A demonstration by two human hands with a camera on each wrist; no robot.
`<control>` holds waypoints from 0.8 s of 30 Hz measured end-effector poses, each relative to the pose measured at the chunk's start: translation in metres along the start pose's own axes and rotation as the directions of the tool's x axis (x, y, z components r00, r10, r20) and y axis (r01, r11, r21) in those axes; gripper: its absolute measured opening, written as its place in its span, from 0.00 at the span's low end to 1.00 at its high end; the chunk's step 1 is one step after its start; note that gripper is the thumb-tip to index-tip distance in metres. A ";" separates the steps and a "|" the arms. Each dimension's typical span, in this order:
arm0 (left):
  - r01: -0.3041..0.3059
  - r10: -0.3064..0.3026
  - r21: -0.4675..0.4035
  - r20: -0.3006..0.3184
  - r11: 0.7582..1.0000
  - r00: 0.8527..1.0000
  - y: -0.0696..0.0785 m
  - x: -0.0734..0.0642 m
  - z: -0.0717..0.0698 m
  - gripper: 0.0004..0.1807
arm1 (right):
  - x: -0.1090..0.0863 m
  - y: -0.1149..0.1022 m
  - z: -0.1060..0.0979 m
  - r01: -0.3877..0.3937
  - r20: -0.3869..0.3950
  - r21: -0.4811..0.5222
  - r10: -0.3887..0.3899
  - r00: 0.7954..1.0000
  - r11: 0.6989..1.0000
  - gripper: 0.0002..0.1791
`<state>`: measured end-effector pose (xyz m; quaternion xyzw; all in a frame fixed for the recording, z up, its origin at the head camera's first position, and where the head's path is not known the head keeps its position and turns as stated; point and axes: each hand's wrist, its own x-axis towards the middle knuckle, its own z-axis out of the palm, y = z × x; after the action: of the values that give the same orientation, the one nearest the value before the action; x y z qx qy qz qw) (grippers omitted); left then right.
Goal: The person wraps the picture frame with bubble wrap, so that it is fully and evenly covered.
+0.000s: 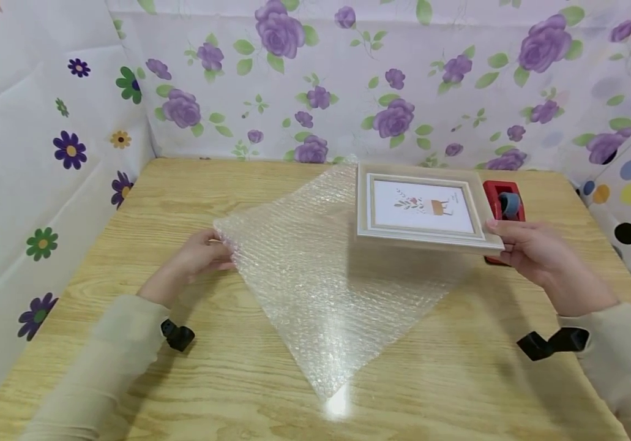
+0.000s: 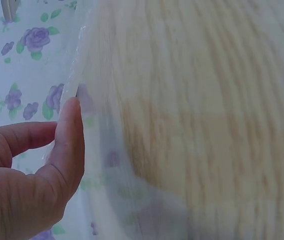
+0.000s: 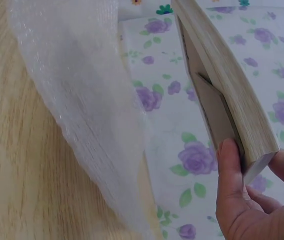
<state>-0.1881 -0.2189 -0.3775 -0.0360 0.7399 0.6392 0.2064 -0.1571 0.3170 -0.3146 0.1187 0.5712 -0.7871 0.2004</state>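
A sheet of clear bubble wrap (image 1: 293, 269) lies cornerwise across the middle of the wooden table. My left hand (image 1: 205, 254) pinches its left corner between thumb and fingers; the left wrist view shows the thumb and a fingertip meeting at the sheet's edge (image 2: 74, 60). In my right hand (image 1: 538, 251) is a picture frame (image 1: 425, 242), gripped by its near right corner and held up over the right part of the wrap. Its face, a white print of a potted plant, points up. The frame's back with a flap stand (image 3: 222, 107) shows in the right wrist view.
Behind the frame's right side stands a red tape dispenser (image 1: 519, 208) with a bluish roll, partly hidden by the frame and right hand. Flowered cloth (image 1: 315, 73) hangs along the table's back edge, and more covers the left and right sides.
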 end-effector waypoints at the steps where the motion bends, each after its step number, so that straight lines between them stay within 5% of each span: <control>1: 0.003 -0.003 -0.001 0.001 1.000 1.000 0.000 0.001 0.002 0.15 | 0.001 0.001 0.002 -0.002 -0.009 -0.005 0.002 1.000 1.000 0.12; 24: -0.013 0.014 -0.011 0.059 1.000 0.998 -0.001 0.003 0.023 0.16 | 0.031 0.032 0.037 0.002 -0.005 -0.062 -0.002 1.000 0.998 0.10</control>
<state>-0.1847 -0.1960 -0.3816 -0.0131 0.7302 0.6454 0.2238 -0.1685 0.2681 -0.3431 0.1138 0.5957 -0.7690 0.2019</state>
